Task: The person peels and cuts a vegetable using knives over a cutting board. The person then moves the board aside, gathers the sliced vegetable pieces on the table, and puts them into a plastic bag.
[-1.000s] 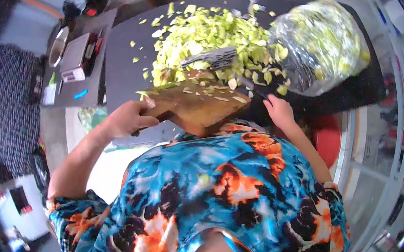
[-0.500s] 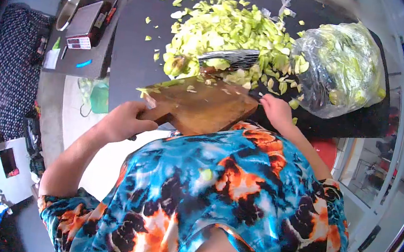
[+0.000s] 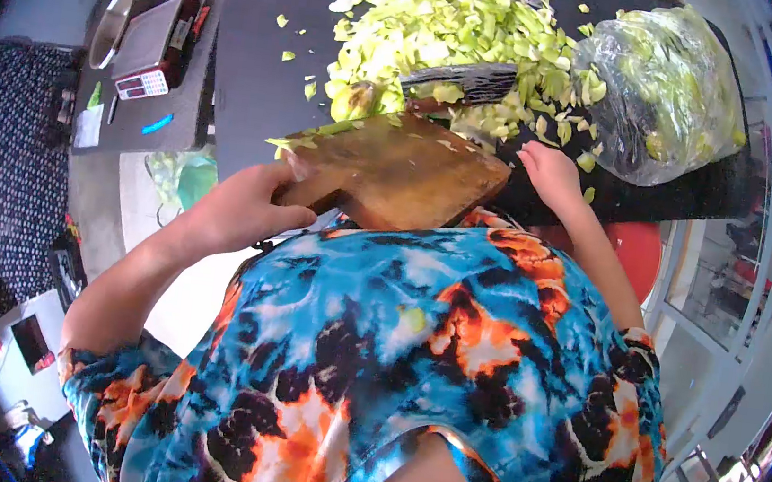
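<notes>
My left hand (image 3: 242, 206) is closed round the handle of a wooden cutting board (image 3: 394, 171), held tilted at the near edge of the dark table. Bits of green vegetable cling to the board's far left edge. Just right of the board is my right hand (image 3: 553, 179), low over the table with its fingers drawn together; whatever they hold, if anything, I cannot make out. Beyond the board lies a big heap of chopped pale green vegetable pieces (image 3: 458, 30). A dark ridged, blade-like piece (image 3: 461, 83) lies on the heap's near side.
A clear plastic bag (image 3: 664, 101) full of green vegetables stands on the table's right. On a side table at the left are a scale (image 3: 150, 52), a pale oval bowl (image 3: 110, 29) and a blue strip (image 3: 158, 124). A red seat (image 3: 634, 255) shows below the table.
My right hand has moved slightly up and right, away from the board's corner. My left hand still grips the board. The whole view has shifted a little with the camera.
</notes>
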A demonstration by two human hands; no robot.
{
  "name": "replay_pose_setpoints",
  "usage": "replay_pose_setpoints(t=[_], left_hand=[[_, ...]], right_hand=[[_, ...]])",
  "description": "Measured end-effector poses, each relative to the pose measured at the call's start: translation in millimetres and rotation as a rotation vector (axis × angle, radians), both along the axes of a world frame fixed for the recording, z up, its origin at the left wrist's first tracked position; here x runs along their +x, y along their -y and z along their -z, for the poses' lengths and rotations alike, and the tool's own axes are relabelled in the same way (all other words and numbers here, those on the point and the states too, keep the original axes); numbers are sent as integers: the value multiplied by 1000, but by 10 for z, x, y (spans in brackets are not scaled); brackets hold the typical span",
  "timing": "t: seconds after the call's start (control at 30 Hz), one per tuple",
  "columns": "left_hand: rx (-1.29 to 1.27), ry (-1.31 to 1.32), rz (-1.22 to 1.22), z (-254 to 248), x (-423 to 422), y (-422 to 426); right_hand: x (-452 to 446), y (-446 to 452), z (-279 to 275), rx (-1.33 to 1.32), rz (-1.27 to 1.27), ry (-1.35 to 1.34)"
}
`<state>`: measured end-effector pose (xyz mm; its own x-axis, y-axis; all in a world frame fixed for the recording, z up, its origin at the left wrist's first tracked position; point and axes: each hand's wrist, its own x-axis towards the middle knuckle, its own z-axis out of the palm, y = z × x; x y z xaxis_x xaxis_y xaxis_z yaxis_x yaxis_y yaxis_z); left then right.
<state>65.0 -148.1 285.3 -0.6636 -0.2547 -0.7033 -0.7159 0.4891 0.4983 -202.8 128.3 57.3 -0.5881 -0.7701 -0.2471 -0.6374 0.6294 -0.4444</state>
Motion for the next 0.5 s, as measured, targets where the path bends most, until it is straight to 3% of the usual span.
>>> replay_pose_setpoints(t=[0.13,0.23,0.33,0.5], left_hand=[[-66,33,41,-119,0,-14],[-119,34,66,-204,-21,-73],[-153,0,87,-210,16,-86],[-183,21,83,-316,-20,-174]], right_hand=[[456,468,-947,-399,41,274],[804,756,-1306,-562,-218,403],[869,881,-1064,-544,-372,275],[612,931,-335,-258,-140,85]])
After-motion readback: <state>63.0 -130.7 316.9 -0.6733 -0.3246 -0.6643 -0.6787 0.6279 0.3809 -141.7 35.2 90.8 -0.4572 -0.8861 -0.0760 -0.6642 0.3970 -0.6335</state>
